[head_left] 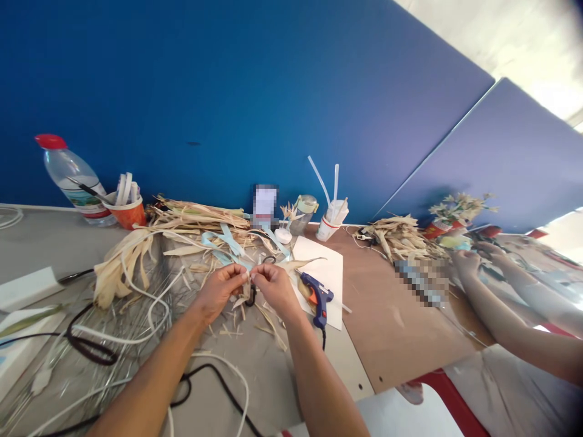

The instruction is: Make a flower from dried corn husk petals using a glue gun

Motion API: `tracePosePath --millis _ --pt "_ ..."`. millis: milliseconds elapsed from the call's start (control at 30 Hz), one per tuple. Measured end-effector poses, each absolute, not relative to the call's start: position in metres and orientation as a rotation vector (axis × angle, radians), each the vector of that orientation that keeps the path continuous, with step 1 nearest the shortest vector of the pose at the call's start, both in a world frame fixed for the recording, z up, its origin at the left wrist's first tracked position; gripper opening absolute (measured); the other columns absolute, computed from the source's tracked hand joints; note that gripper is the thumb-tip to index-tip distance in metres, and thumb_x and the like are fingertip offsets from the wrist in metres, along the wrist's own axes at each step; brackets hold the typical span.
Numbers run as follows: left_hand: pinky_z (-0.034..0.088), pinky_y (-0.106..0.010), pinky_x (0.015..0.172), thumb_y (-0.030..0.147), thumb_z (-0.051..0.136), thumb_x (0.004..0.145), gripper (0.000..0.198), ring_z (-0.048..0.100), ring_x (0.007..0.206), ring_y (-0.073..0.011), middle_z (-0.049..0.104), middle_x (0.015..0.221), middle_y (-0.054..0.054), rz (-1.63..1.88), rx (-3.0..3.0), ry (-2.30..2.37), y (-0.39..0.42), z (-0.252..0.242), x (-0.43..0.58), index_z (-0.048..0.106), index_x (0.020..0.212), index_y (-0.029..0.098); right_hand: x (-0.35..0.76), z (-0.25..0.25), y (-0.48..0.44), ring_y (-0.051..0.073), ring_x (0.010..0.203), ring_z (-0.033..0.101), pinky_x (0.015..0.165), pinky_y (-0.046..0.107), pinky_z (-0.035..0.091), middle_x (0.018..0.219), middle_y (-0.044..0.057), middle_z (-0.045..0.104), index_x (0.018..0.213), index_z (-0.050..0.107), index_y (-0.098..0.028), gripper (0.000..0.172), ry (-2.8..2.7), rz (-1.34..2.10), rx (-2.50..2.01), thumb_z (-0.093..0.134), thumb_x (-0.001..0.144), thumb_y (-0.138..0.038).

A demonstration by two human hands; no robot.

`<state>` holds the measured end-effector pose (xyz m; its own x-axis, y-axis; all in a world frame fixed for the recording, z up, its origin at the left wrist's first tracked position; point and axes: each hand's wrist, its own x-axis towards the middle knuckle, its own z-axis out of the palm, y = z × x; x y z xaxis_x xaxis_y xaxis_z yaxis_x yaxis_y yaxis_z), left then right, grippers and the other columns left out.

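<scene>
Head view: thumb and forefinger of the left hand and of the right hand are pinched closed, nearly tip to tip, on a small pale piece too tiny to identify, probably gripped from both sides for fine control. The forearms angle inward, meeting over scattered husk scraps. Just right, a glue gun lies on a white sheet, presumably to catch drips within reach; dried husks lie beyond, near the blue partition, likely giving the hands room.
</scene>
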<state>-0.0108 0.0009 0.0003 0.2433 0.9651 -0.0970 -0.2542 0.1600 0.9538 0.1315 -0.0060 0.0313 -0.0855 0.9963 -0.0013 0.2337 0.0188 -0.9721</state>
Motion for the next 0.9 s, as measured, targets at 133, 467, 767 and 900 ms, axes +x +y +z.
tracePosePath --millis 133,467,767,900 --pt "0.032 -0.02 0.05 0.034 0.07 0.069 0.02 0.041 0.052 -0.0078 0.05 0.062 0.003 1.057 1.05 0.913 0.0 0.001 -0.011 0.061 0.073 0.016 0.133 0.03 -0.006 0.009 0.051 0.041 0.05 0.02 0.032 0.056 -0.005 0.049 0.067 0.059 -0.015 0.012 -1.505 1.142 -1.382 0.05 0.068 -0.021" --pt "0.03 -0.021 0.051 0.034 0.07 0.069 0.02 0.04 0.053 -0.0081 0.049 0.061 0.004 1.053 1.048 0.894 -0.001 0.001 -0.012 0.061 0.074 0.017 0.134 0.034 -0.01 0.008 0.051 0.039 0.049 0.019 0.03 0.055 -0.006 0.045 0.063 0.052 -0.017 0.009 -1.638 1.079 -1.395 0.047 0.069 -0.021" --pt "0.029 -0.02 0.049 0.035 0.066 0.073 0.02 0.038 0.052 -0.0077 0.049 0.06 0.004 1.086 1.142 0.885 0.001 -0.006 -0.009 0.06 0.073 0.016 0.126 0.029 -0.008 0.01 0.05 0.041 0.05 0.021 0.031 0.052 -0.005 0.046 0.06 0.049 -0.018 0.012 -1.547 1.08 -1.493 0.044 0.07 -0.023" --pt "0.026 -0.02 0.046 0.038 0.066 0.073 0.023 0.035 0.048 -0.0071 0.047 0.057 0.005 1.059 1.126 0.866 0.002 -0.009 -0.008 0.059 0.075 0.016 0.125 0.027 -0.008 0.01 0.051 0.042 0.049 0.021 0.032 0.053 -0.005 0.047 0.06 0.051 -0.018 0.012 -1.565 1.05 -1.502 0.046 0.07 -0.023"
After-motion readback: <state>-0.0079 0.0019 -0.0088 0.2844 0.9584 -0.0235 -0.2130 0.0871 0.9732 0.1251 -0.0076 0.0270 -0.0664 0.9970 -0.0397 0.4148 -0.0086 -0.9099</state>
